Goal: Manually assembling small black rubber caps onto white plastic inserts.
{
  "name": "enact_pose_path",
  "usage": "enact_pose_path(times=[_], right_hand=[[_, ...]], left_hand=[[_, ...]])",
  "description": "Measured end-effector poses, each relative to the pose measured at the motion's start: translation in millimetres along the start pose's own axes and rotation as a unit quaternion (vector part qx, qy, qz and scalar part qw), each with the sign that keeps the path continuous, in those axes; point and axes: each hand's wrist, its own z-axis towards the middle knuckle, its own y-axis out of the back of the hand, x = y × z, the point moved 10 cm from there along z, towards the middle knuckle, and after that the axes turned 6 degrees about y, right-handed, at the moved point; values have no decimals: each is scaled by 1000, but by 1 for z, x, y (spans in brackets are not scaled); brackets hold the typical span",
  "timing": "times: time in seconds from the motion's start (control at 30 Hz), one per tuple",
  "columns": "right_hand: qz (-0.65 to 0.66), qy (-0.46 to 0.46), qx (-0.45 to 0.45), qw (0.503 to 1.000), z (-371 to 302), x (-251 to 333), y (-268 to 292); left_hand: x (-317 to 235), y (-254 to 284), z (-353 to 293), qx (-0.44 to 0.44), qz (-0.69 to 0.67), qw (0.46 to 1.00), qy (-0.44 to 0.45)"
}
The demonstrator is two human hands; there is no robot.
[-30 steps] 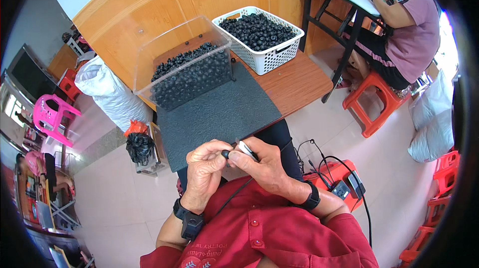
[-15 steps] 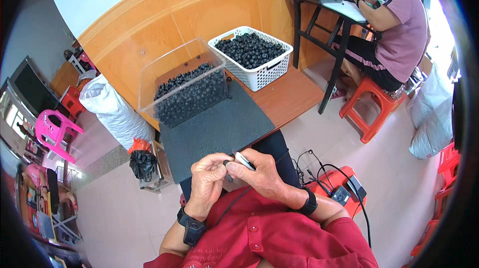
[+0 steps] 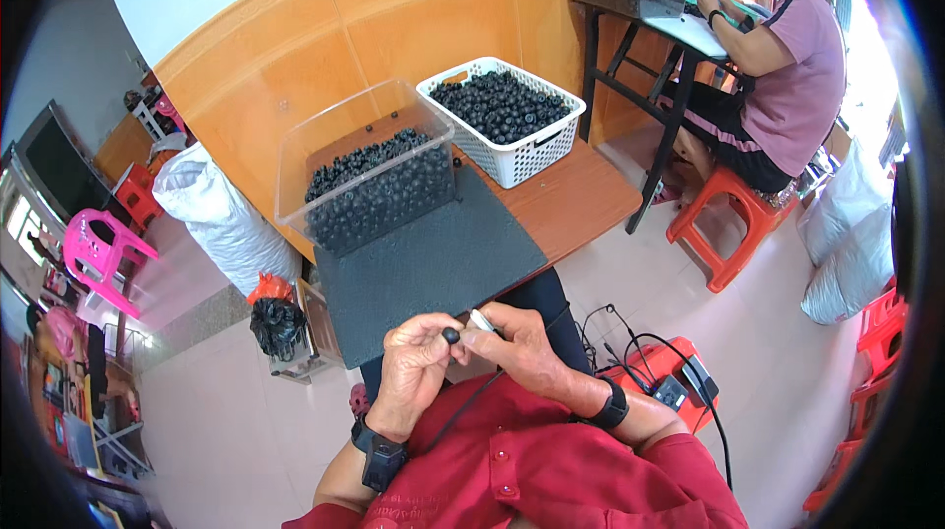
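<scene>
In my left hand [image 3: 413, 362] a small round black piece [image 3: 451, 335] is pinched between thumb and fingers. My right hand [image 3: 522, 347] grips a slim white-handled tool [image 3: 482, 320]; its tip is hidden by the fingers. Both hands meet in front of my red shirt, at the near edge of a dark grey mat [image 3: 423, 268]. Beyond the mat, a clear plastic bin [image 3: 290, 185] holds many similar black pieces. To its right, a white perforated basket [image 3: 522, 165] is heaped with larger-looking black round pieces.
The mat lies on a brown wooden table [image 3: 581, 199] against an orange-panelled wall. At right, another person [image 3: 787, 76] sits on a red stool [image 3: 719, 224] at a second table. A red box [image 3: 679, 362] with black cables stands by my right arm; a white sack [image 3: 221, 219] stands left.
The black piece in my left fingers shows more plainly now, turned up and slightly apart from the right fingertips. The white tool has tilted more upright. The whole view has shifted slightly.
</scene>
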Motion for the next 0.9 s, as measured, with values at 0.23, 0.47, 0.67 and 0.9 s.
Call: enact_pose_path(times=[0.23,0.47,0.67,0.9], right_hand=[[-11,17,8,1000,3,-9,-3],[39,-10,-5,999,5,-17,-10],[42,-13,-3,999,4,-24,-10],[70,-43,-1,997,4,-18,-12]], left_hand=[[-2,0,1,11,-21,1000,11],[-3,4,0,1,12,1000,3],[0,7,0,-1,11,1000,12],[4,8,-1,-16,-16,999,27]])
